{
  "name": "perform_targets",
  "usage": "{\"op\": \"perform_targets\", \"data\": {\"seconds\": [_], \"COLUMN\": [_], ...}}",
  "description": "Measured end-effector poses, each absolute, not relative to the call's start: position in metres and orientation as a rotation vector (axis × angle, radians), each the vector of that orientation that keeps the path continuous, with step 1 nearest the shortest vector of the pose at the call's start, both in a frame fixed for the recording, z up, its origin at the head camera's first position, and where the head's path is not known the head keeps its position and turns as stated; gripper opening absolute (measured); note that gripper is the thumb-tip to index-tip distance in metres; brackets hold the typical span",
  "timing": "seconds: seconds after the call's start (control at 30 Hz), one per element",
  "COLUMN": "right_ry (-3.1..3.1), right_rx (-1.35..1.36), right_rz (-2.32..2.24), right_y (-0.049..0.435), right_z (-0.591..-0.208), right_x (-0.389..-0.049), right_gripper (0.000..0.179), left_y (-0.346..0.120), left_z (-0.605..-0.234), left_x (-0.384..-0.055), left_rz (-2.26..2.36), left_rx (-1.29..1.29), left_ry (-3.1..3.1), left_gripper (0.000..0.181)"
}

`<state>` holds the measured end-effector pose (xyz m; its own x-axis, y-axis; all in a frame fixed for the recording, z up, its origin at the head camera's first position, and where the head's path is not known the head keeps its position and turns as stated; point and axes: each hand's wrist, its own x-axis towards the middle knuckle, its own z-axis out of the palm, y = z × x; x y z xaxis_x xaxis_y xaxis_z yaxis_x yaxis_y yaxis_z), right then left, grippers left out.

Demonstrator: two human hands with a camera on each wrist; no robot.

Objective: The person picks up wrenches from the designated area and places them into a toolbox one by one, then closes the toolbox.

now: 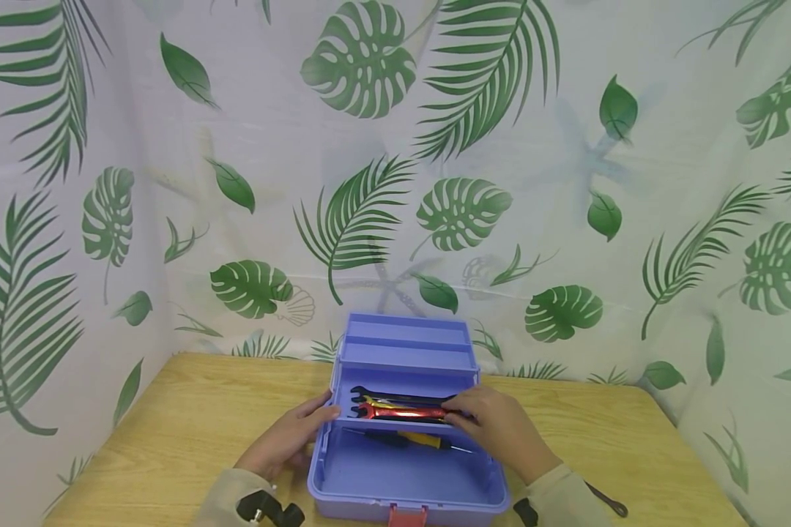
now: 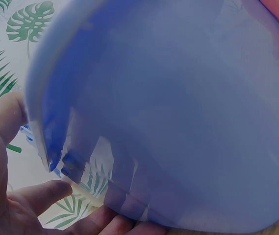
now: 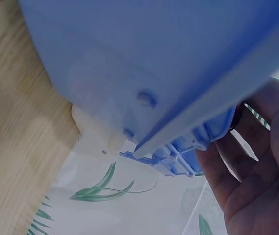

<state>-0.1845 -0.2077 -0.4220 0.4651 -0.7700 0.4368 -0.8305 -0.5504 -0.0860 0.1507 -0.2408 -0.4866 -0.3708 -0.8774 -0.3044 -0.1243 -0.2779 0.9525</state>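
Observation:
A blue-purple toolbox [image 1: 402, 476] stands with its lid folded back and its upper tray [image 1: 349, 417] raised over the deep bottom. Several open-ended wrenches lie side by side in the tray, among them a red wrench [image 1: 402, 413] and a gold one [image 1: 381, 403]. My right hand [image 1: 501, 424] pinches the right end of the red wrench; its fingertips are partly hidden by the hand. At the toolbox's left side, my left hand [image 1: 290, 435] rests its fairly straight fingers and thumb against the edge. In the left wrist view the left fingers [image 2: 41, 193] lie along the outer wall.
Below the tray, a screwdriver with a yellow and black handle [image 1: 422, 439] lies in the toolbox. A red latch [image 1: 407, 516] is on the front. A dark tool [image 1: 609, 501] lies on the wooden table [image 1: 237, 388], beside the right sleeve. A leaf-patterned sheet [image 1: 382, 146] hangs behind.

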Motion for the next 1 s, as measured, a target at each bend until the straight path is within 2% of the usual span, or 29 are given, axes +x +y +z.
{"op": "perform_targets", "data": {"seconds": [0.37, 0.67, 1.0], "right_ry": [-1.49, -1.64, -1.806], "right_rx": [2.476, 2.398, 2.338], "right_rz": [0.764, 0.82, 0.739], "right_y": [-0.198, -0.188, -0.169], "right_z": [-0.417, -0.427, -0.441], "right_x": [-0.196, -0.232, -0.275], "right_gripper": [0.018, 0.026, 0.025], "left_y": [-0.241, -0.241, -0.241], "left_z": [-0.487, -0.487, -0.488], "left_x": [0.15, 0.148, 0.148], "left_rz": [-1.704, -1.705, -1.735], "left_rx": [1.29, 1.298, 1.278], "left_ry": [-1.38, -1.384, -1.367], "left_gripper": [0.086, 0.088, 0.089]}}
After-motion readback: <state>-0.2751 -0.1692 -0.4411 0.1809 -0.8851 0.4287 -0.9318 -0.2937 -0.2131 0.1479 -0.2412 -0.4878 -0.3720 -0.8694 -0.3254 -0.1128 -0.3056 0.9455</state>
